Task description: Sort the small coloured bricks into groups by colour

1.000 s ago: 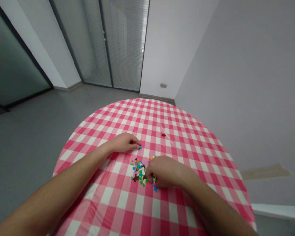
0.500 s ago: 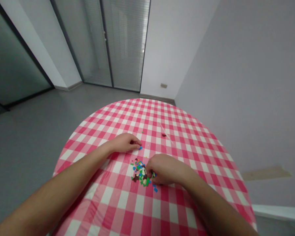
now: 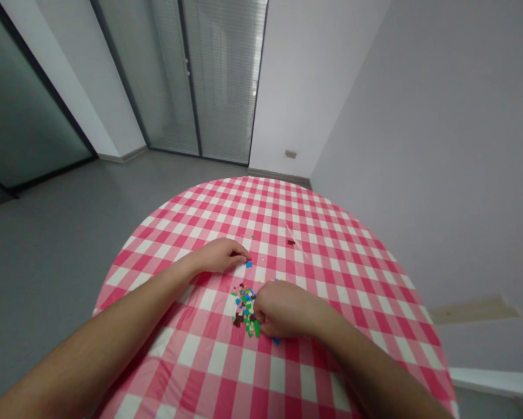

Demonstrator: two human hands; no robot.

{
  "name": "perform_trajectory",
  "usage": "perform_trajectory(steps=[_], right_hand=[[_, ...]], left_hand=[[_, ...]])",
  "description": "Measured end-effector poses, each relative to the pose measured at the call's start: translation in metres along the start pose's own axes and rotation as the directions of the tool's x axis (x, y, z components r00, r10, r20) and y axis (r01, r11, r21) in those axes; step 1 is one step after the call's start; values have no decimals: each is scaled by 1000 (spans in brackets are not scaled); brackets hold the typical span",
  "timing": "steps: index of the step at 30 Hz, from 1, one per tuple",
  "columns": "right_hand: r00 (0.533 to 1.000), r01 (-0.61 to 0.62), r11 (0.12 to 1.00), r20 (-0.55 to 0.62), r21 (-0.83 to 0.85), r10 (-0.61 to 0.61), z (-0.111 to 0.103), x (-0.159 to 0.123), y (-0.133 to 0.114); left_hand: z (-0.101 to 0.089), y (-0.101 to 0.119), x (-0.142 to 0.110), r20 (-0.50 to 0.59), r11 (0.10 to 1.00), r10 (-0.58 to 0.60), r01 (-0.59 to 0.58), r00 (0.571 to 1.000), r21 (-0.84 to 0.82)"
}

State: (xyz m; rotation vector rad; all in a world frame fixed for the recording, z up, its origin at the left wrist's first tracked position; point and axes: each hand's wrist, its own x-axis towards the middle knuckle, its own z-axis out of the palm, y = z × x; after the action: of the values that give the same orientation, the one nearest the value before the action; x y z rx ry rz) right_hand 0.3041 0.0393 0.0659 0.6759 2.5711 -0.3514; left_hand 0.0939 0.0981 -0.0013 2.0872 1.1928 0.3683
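Observation:
A small heap of tiny coloured pieces, green, blue, brown and white, lies on a round table with a red-and-white checked cloth. My right hand rests curled over the heap's right side, fingers pinched down among the pieces; what they hold is hidden. My left hand lies further back on the cloth, fingers drawn together, tips touching beside a single blue piece.
A lone brown piece and a tiny green one lie further back on the cloth. A grey wall stands close on the right. Grey floor and glass doors with blinds lie beyond the table.
My right hand has slid a little to the left over the heap, covering more of the pieces. My left hand has stayed where it was.

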Motion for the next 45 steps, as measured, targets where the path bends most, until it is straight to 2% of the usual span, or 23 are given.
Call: perform_trajectory(steps=[2,5,8,10,14,21,27,33,38,45], right_hand=[[1000,10,999,-11,40,-10,1,0,5],[996,54,973,-75,225,-38,5,-1,21],[987,55,927,-159,372,5,9,1,39],[990,37,909,-136,415,21,11,3,45],[999,-13,920,-36,392,30,11,8,39],[991,56,951,-131,303,-16,13,10,38],[990,89,955,-131,285,-53,18,10,37],[989,118,952,-117,283,-88,13,9,30],[996,86,927,-55,364,-71,11,8,29],[996,75,892,-68,446,-51,14,4,31]], left_hand=[[0,0,0,-1,1000,-2,2,1000,-6],[0,0,-1,-8,1000,-7,7,1000,-2],[0,2,-1,-24,1000,-3,3,1000,9],[0,3,-2,-22,1000,-6,6,1000,14],[1,3,-1,-17,1000,1,-1,1000,18],[1,2,-1,-27,1000,-9,9,1000,9],[-1,5,-2,-9,1000,-4,4,1000,10],[0,3,-1,-17,1000,-5,5,1000,11],[1,2,-1,-25,1000,4,-4,1000,8],[1,2,-1,-14,1000,15,-15,1000,15]])
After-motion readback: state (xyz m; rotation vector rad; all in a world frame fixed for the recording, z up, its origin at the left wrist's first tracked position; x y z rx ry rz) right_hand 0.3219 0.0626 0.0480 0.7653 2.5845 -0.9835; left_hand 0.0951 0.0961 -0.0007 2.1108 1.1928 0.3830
